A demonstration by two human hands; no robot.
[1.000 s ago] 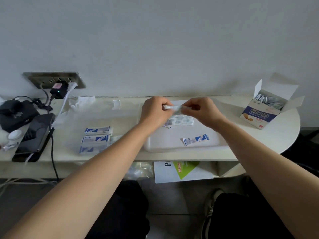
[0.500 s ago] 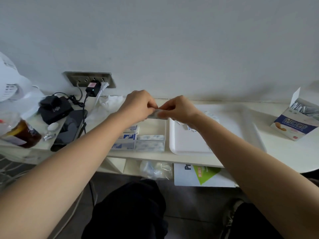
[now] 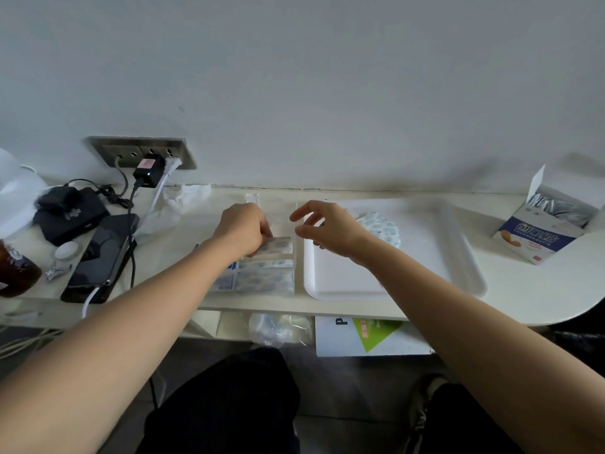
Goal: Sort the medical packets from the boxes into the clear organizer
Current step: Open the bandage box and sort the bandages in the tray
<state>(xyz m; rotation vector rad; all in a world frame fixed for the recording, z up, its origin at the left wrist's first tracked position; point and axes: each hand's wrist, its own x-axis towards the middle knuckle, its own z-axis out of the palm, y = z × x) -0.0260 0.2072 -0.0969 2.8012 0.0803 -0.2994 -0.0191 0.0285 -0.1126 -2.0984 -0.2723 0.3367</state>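
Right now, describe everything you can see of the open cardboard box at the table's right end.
The box is white cardboard with a dark blue band of white characters and an orange picture below. Its top flaps stand open, one tall at the back left. Inside, silvery grey packets are packed on edge. It sits angled on the white table near the rounded end, apart from the white tray; only the table touches it.

Head-worn camera looks forward and down, close over table (image 3: 523, 290).
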